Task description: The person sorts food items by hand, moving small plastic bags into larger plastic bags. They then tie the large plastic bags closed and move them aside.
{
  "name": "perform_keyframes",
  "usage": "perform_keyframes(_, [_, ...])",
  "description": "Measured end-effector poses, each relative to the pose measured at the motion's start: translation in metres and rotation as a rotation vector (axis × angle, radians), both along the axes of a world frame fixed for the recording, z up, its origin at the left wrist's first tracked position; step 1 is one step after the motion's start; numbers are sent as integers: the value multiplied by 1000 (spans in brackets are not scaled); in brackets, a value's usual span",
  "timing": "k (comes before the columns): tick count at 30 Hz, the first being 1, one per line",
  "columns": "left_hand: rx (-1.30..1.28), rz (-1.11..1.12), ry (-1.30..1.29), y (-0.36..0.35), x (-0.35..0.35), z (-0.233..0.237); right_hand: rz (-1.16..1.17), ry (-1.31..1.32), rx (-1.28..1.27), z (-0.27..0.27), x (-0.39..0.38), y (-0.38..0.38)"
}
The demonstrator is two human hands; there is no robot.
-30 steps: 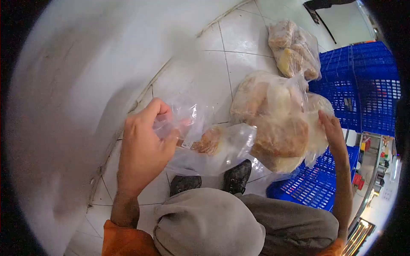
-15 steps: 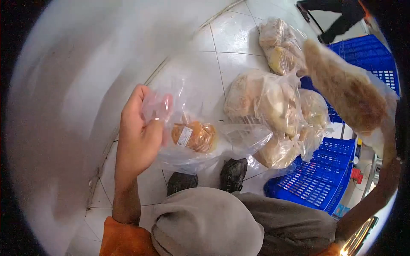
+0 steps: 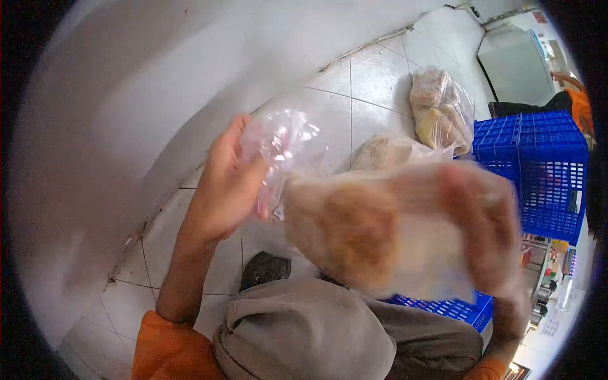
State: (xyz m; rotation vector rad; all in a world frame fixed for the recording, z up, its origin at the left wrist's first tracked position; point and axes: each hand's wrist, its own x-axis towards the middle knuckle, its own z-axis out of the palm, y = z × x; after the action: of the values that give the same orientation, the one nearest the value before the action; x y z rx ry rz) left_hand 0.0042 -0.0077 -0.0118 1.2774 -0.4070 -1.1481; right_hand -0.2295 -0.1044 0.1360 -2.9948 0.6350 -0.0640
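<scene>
My left hand [image 3: 231,180] is closed on the gathered plastic of a clear bag [image 3: 285,142] above the tiled floor. In the middle, smeared by motion, my right hand [image 3: 484,231] grips a plastic package [image 3: 354,234] with brownish and pale contents. The package is right beside the clear bag and covers its lower part, so what lies inside the bag is mostly hidden. Whether package and bag touch, I cannot tell.
Filled plastic bags [image 3: 442,111] stand on the floor [image 3: 373,82]. Blue crates [image 3: 535,171] are at the right, another blue crate [image 3: 465,310] below the package. A co-worker in orange [image 3: 579,107] is at the far right. A white wall [image 3: 145,95] rises at the left.
My right hand has swung the package from the far right to the middle, beside the clear bag. My left hand still holds the bag. The view has shifted, and more of the co-worker's orange clothing shows.
</scene>
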Motion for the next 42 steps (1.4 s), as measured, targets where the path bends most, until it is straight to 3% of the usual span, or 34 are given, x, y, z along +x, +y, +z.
perform_keyframes(1, [9, -55, -6, 2, -2, 1, -241, -303, 438, -31, 20, 12])
perform_keyframes(2, [19, -112, -16, 5, -4, 2, -305, -180, 702, -29, 47, 8])
perform_keyframes(4, [29, 9, -5, 10, -12, 2, -447, -163, 1006, -50, 62, 9])
perform_keyframes(6, [45, 127, 16, 13, -12, -5, -736, -393, 1336, -96, 44, 13])
perform_keyframes(8, [-51, 114, 119, 16, -8, -12, -1292, -687, 1507, -176, 13, 19])
perform_keyframes(9, [-52, 110, 116, 14, -11, -16, -1015, -352, 1381, -211, -20, 16])
perform_keyframes(10, [-67, 260, 123, 10, -18, -18, -729, -36, 1222, -234, -50, 8])
perform_keyframes(11, [-80, 410, 131, 9, -22, -22, -449, 323, 1099, -246, -61, 0])
perform_keyframes(12, [-80, 407, 129, 15, -22, -26, -166, 659, 941, -252, -66, -5])
perform_keyframes(13, [-66, 355, 40, 24, -21, -32, -177, 653, 942, -250, -62, -4])
perform_keyframes(15, [-55, 255, -24, 32, -18, -38, -185, 707, 713, -236, -62, 6])
perform_keyframes(16, [-81, 149, -203, 33, -15, -37, -231, 708, 724, -220, -58, 10])
perform_keyframes(17, [-118, 51, -392, 30, -13, -34, -151, 797, 681, -197, -46, 8])
perform_keyframes(18, [-130, 21, -392, 26, -14, -30, -62, 879, 639, -169, -29, 2])
perform_keyframes(20, [-135, -56, -489, 24, -14, -23, -107, 792, 991, -99, 0, -25])
perform_keyframes(21, [-135, -68, -487, 24, -13, -24, -86, 562, 1078, -86, -7, -45])
perform_keyframes(22, [-103, -85, -509, 26, -10, -26, -341, 243, 1344, -76, -25, -64])
perform_keyframes(23, [-72, -102, -531, 27, -9, -29, -640, 228, 1114, -40, -21, -77])
perform_keyframes(25, [-82, -107, -486, 30, -10, -33, -678, 491, 590, -41, -65, -129])
perform_keyframes(26, [-92, -102, -445, 31, -11, -33, -662, 762, 341, -51, -84, -142])
perform_keyframes(28, [-99, -86, -417, 31, -16, -29, -424, 910, 247, -92, -123, -150])
perform_keyframes(29, [-99, -71, -386, 30, -18, -28, -443, 512, 453, -122, -152, -147])
perform_keyframes(30, [-104, -68, -384, 29, -19, -28, -763, 411, 704, -122, -125, -126])
perform_keyframes(32, [-88, -27, -425, 26, -22, -27, -788, 368, 282, -139, -104, -102])
perform_keyframes(33, [-86, -27, -425, 28, -22, -29, -788, 368, 283, -150, -105, -102])
perform_keyframes(36, [-72, -108, -520, 31, -17, -30, -545, -6, -96, -220, -146, -112])
perform_keyframes(38, [-32, -105, -716, 31, -17, -26, -560, 69, -87, -211, -157, -124])
perform_keyframes(40, [-39, -120, -728, 34, -15, -26, -563, 150, -82, -194, -154, -124])
perform_keyframes(42, [-45, -120, -749, 35, -12, -23, -870, 136, 221, -172, -146, -111])
